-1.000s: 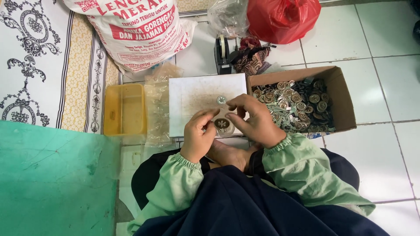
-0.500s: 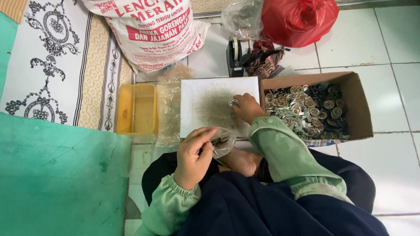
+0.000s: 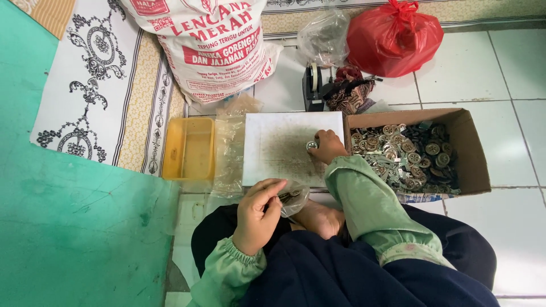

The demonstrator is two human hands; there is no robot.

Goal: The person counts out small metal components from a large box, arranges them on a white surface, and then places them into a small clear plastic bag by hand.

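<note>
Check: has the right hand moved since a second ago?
Yes. The right hand has left the left hand and reached forward onto the white board, beside the cardboard box.

Large white printed flour sack (image 3: 213, 48), knotted red plastic bag (image 3: 393, 38), empty yellow plastic tray (image 3: 189, 149), black tape dispenser (image 3: 313, 87), green floor mat (image 3: 68, 227), white patterned cloth (image 3: 102, 74)

A white tiled floor (image 3: 512, 74) carries a white board (image 3: 284, 150) at centre, with an open cardboard box (image 3: 472, 153) of small round metal parts just to its right. To the board's left lie crumpled clear plastic (image 3: 230, 148) and a yellow tray (image 3: 189, 149). Farther off sit a printed white sack (image 3: 210, 45), a tape dispenser (image 3: 313, 85), a red bag (image 3: 395, 40) and a patterned mat (image 3: 102, 85); a green mat (image 3: 74, 227) covers the near left.
</note>
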